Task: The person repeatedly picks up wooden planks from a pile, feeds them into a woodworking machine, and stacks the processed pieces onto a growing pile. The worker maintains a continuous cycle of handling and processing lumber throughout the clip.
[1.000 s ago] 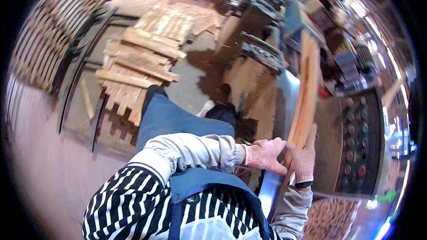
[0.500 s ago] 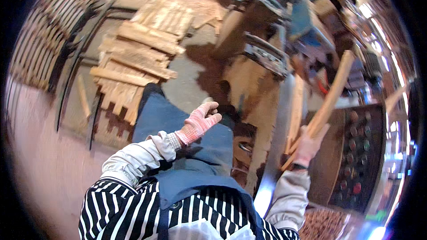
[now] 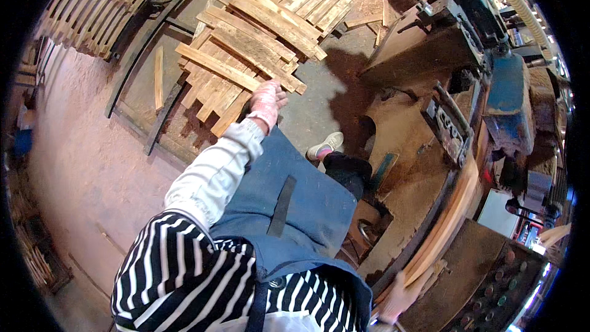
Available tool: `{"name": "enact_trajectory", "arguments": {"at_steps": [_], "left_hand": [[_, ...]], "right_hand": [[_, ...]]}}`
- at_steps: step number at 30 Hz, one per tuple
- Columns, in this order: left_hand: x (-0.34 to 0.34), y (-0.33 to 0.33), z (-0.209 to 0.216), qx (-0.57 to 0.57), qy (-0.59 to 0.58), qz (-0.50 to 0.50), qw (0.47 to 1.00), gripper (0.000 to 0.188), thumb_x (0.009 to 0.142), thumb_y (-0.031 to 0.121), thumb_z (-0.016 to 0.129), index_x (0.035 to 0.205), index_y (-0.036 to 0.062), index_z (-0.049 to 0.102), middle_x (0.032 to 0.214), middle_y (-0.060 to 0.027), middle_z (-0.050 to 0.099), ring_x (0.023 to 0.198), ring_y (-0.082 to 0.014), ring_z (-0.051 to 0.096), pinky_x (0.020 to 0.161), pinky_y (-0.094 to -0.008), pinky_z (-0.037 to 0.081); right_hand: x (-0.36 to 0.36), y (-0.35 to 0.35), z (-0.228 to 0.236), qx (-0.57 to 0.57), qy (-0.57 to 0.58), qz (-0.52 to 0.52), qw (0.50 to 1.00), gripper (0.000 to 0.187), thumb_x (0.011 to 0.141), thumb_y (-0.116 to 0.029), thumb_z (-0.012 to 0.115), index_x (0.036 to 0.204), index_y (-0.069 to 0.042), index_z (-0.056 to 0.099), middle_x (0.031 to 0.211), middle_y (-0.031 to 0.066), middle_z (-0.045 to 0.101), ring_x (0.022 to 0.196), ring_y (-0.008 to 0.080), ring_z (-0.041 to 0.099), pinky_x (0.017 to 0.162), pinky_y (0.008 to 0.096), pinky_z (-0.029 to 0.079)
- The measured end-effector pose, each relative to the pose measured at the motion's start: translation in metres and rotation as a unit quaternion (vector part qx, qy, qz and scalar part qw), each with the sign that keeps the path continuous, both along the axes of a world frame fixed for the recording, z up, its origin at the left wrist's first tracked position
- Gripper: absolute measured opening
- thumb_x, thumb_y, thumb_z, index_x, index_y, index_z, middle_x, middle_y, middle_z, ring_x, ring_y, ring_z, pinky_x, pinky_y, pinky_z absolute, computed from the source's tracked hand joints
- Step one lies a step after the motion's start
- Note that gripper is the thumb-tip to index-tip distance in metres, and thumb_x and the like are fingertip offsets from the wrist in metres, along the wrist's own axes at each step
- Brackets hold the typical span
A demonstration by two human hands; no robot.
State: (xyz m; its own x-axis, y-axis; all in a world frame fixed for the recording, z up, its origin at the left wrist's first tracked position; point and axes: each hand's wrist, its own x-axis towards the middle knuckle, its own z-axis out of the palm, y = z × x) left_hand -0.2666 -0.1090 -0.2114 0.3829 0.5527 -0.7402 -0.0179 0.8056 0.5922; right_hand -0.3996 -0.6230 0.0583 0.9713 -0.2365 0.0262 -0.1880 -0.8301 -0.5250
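Observation:
My left hand [image 3: 266, 104], in a pinkish glove, is closed at the near end of a rough wooden plank [image 3: 218, 67] on top of a stack of planks [image 3: 264, 34]; its fingertips are partly hidden. Low on the right, my right hand [image 3: 398, 300] is closed around the near end of long wooden strips [image 3: 439, 240]. These strips lie side by side along the edge of the machine table [image 3: 393, 209], their far ends by a metal guide [image 3: 452, 124] on the machine.
A dark control panel with several round buttons [image 3: 501, 283] stands right of the strips. Slatted wood [image 3: 104, 12] is piled at the far left beside a dark metal frame [image 3: 132, 67]. A blue machine housing [image 3: 507, 101] rises at right. One loose strip [image 3: 159, 77] lies near the frame.
My left hand has moved from above my apron to the plank stack and closed at a plank. My right hand has moved lower, and the raised strip now lies down along the machine table.

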Motion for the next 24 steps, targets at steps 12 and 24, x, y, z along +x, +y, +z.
{"name": "enact_trajectory", "arguments": {"at_steps": [12,24], "left_hand": [[0.141,-0.011,-0.21,-0.002,0.393,-0.164,0.905,0.07,0.089,0.052,0.066,0.137,0.0019,0.057,0.143,-0.0167,0.057,0.132,-0.0332,0.052,0.109,-0.0407,0.042],[0.134,0.012,-0.183,-0.057,0.095,0.022,0.994,0.058,0.081,0.035,0.082,0.127,0.0077,0.059,0.116,-0.0082,0.066,0.101,-0.0253,0.065,0.083,-0.0483,0.055]], "right_hand": [[0.106,-0.044,-0.023,-0.35,-0.284,-0.087,0.889,0.066,0.095,-0.052,0.063,0.152,-0.028,0.039,0.082,0.0063,0.069,0.059,0.0226,0.058,0.056,0.038,0.049],[0.31,0.015,0.014,0.018,-0.263,-0.049,0.963,0.071,0.097,-0.024,0.067,0.153,0.003,0.032,0.154,0.0177,0.041,0.137,0.0257,0.041,0.116,0.0344,0.028]]}}
